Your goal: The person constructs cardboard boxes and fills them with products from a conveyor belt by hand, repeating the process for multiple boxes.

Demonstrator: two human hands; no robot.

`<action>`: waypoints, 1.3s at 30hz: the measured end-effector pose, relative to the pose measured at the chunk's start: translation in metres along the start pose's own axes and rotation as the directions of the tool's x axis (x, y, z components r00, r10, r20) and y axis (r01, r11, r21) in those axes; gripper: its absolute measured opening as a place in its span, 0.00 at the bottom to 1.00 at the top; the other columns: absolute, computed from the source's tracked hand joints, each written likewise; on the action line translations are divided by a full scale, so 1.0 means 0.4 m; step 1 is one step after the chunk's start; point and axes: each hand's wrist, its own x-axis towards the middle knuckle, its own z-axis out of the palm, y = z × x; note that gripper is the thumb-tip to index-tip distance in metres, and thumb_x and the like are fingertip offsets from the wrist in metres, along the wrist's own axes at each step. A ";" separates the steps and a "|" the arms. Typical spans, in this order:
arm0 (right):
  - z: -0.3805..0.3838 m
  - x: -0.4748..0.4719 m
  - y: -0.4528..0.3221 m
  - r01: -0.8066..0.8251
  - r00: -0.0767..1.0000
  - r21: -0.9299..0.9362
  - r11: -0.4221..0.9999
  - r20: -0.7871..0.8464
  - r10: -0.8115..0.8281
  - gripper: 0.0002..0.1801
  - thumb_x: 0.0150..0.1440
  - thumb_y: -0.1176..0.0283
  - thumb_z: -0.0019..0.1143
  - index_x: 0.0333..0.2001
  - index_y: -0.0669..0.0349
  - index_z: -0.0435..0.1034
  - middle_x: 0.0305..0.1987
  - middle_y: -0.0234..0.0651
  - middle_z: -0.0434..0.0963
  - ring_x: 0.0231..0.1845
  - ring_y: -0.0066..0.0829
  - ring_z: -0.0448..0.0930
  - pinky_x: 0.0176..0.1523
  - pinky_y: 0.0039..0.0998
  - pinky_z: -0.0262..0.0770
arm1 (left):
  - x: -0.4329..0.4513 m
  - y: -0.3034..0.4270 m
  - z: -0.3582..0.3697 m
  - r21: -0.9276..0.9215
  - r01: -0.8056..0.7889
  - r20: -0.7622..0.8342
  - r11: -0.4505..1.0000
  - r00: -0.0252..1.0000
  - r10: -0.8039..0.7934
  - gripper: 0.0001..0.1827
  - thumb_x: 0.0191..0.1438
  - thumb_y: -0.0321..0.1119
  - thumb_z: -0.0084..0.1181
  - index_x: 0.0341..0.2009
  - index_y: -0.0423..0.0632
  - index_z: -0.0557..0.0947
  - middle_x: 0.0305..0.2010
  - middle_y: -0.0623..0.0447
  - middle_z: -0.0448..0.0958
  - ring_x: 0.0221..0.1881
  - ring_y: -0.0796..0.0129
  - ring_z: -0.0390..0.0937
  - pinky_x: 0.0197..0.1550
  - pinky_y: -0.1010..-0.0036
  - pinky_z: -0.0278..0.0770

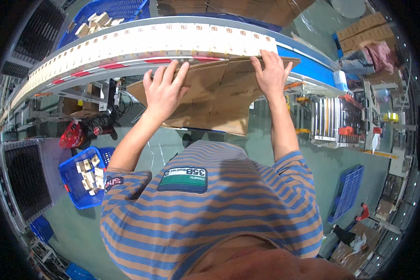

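Note:
A brown corrugated cardboard carton (213,94) is in front of my body, its upper edge beside the conveyor. My left hand (164,91) grips it near the upper left, with the fingers spread over the edge. At the upper right, my right hand (271,75) holds the same edge, fingertips close to the last white boxes. A long row of small white boxes (199,38), each with a small square mark, stands side by side on the conveyor. The blue belt (304,63) shows to the right of that row. The carton's underside is hidden.
Blue plastic baskets with small boxes stand beyond the conveyor (119,10) and on the floor at left (78,201). A red object (71,134) lies below the conveyor. At right are a rack (330,117), a blue pallet (348,194) and other people (379,57).

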 end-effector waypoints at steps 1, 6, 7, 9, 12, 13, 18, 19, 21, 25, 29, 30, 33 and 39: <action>-0.001 0.000 -0.009 -0.003 1.000 0.006 1.000 0.003 0.003 0.28 0.55 0.47 0.50 0.51 0.55 0.70 0.55 0.34 0.72 0.62 0.35 0.67 0.63 0.67 0.41 | -0.022 0.008 -0.006 0.001 -0.018 -0.057 1.000 0.998 0.018 0.34 0.36 0.45 0.67 0.52 0.58 0.75 0.51 0.56 0.70 0.51 0.63 0.65 0.55 0.57 0.53; -0.113 0.011 0.012 0.090 0.920 -0.096 0.991 0.389 -0.046 0.30 0.55 0.52 0.41 0.59 0.50 0.62 0.60 0.38 0.69 0.63 0.38 0.66 0.64 0.67 0.39 | -0.079 0.044 -0.015 -0.141 -0.060 -0.274 0.988 0.961 0.019 0.17 0.37 0.47 0.68 0.29 0.56 0.77 0.30 0.60 0.72 0.37 0.67 0.68 0.52 0.63 0.54; -0.160 0.039 0.025 0.130 0.808 -0.031 0.991 0.583 -0.088 0.27 0.54 0.53 0.46 0.55 0.54 0.67 0.52 0.42 0.74 0.55 0.38 0.73 0.62 0.56 0.56 | -0.079 0.034 -0.024 -0.192 -0.051 -0.273 0.980 0.962 -0.003 0.16 0.37 0.47 0.68 0.25 0.55 0.76 0.24 0.61 0.71 0.32 0.67 0.69 0.49 0.65 0.55; -0.232 0.070 0.075 0.008 0.588 0.032 0.999 0.808 -0.030 0.17 0.51 0.58 0.57 0.34 0.61 0.77 0.29 0.46 0.79 0.32 0.39 0.80 0.39 0.37 0.74 | -0.049 0.030 -0.069 -0.287 -0.176 -0.372 0.941 0.926 0.060 0.21 0.38 0.56 0.64 0.15 0.57 0.72 0.16 0.62 0.66 0.24 0.69 0.67 0.44 0.66 0.56; -0.289 -0.037 -0.006 0.186 0.766 -0.032 0.982 0.630 -0.124 0.13 0.55 0.63 0.52 0.29 0.61 0.77 0.27 0.46 0.78 0.31 0.42 0.80 0.35 0.40 0.75 | 0.000 0.025 -0.118 -0.398 -0.428 -0.419 0.811 0.872 0.254 0.24 0.44 0.54 0.61 0.10 0.54 0.69 0.12 0.60 0.64 0.20 0.66 0.65 0.33 0.66 0.57; -0.276 -0.113 -0.066 0.318 0.770 -0.007 0.948 0.585 -0.254 0.15 0.56 0.65 0.50 0.25 0.64 0.75 0.22 0.45 0.76 0.29 0.43 0.80 0.32 0.40 0.77 | 0.024 0.036 -0.077 -0.429 -0.500 -0.384 0.752 0.855 0.349 0.24 0.46 0.52 0.59 0.09 0.53 0.69 0.11 0.58 0.65 0.19 0.64 0.65 0.32 0.66 0.58; -0.319 -0.309 -0.161 0.279 0.292 0.494 0.824 0.774 -0.562 0.58 0.48 0.41 0.55 0.63 0.79 0.41 0.66 0.73 0.41 0.68 0.62 0.47 0.69 0.45 0.49 | -0.072 0.142 0.181 -0.559 -0.435 0.316 0.706 0.675 0.667 0.23 0.53 0.48 0.50 0.10 0.49 0.76 0.14 0.50 0.73 0.23 0.55 0.72 0.37 0.64 0.65; -0.309 -0.325 -0.144 0.312 0.239 0.559 0.769 0.737 -0.632 0.58 0.47 0.41 0.55 0.64 0.78 0.41 0.66 0.72 0.41 0.69 0.62 0.45 0.69 0.44 0.48 | -0.070 0.152 0.181 -0.553 -0.455 0.389 0.698 0.600 0.699 0.22 0.52 0.46 0.50 0.12 0.48 0.77 0.16 0.50 0.74 0.26 0.55 0.73 0.39 0.64 0.66; -0.255 -0.322 -0.151 0.345 0.134 0.625 0.700 0.706 -0.696 0.56 0.48 0.41 0.54 0.64 0.75 0.44 0.66 0.70 0.44 0.70 0.60 0.45 0.69 0.42 0.49 | -0.077 0.120 0.212 -0.632 -0.473 0.154 0.613 0.699 0.698 0.12 0.49 0.39 0.51 0.20 0.48 0.79 0.25 0.48 0.78 0.31 0.55 0.74 0.46 0.65 0.67; -0.140 -0.216 -0.219 0.197 0.431 0.744 0.638 0.519 -0.738 0.46 0.47 0.41 0.55 0.58 0.68 0.60 0.66 0.57 0.54 0.68 0.52 0.53 0.68 0.47 0.50 | 0.053 0.012 0.083 -0.238 -0.406 0.355 0.882 0.809 0.468 0.14 0.46 0.42 0.56 0.37 0.51 0.81 0.40 0.52 0.77 0.52 0.59 0.70 0.58 0.59 0.58; 0.118 -0.342 -0.224 0.393 0.814 0.397 0.829 0.268 -0.515 0.31 0.48 0.48 0.56 0.47 0.61 0.71 0.53 0.46 0.70 0.59 0.44 0.66 0.60 0.46 0.58 | 0.098 0.012 0.034 -0.133 -0.176 -0.182 0.975 0.972 0.151 0.26 0.43 0.45 0.62 0.46 0.48 0.75 0.40 0.49 0.76 0.49 0.57 0.71 0.59 0.59 0.59; 0.094 -0.340 -0.243 0.420 0.826 0.467 0.778 0.158 -0.541 0.28 0.47 0.52 0.58 0.46 0.60 0.71 0.51 0.44 0.71 0.56 0.42 0.68 0.58 0.45 0.60 | 0.071 0.018 0.031 -0.204 -0.068 -0.023 0.977 0.998 0.065 0.25 0.43 0.45 0.62 0.45 0.48 0.76 0.40 0.48 0.76 0.49 0.56 0.72 0.58 0.59 0.60; -0.033 -0.325 -0.300 0.458 0.863 0.582 0.673 -0.110 -0.492 0.19 0.44 0.64 0.63 0.40 0.58 0.74 0.44 0.39 0.75 0.47 0.35 0.73 0.50 0.40 0.65 | -0.118 0.056 0.104 -0.489 0.015 0.122 0.872 0.991 0.051 0.23 0.44 0.46 0.62 0.41 0.45 0.79 0.42 0.44 0.76 0.46 0.50 0.73 0.53 0.59 0.69; 0.064 -0.321 -0.139 0.199 0.879 0.335 0.921 0.355 -0.319 0.42 0.51 0.47 0.53 0.65 0.55 0.52 0.69 0.45 0.53 0.71 0.43 0.51 0.68 0.51 0.42 | -0.053 0.009 0.068 -0.550 0.094 0.058 0.830 0.996 -0.074 0.16 0.43 0.38 0.62 0.35 0.43 0.80 0.37 0.45 0.78 0.40 0.52 0.75 0.44 0.61 0.72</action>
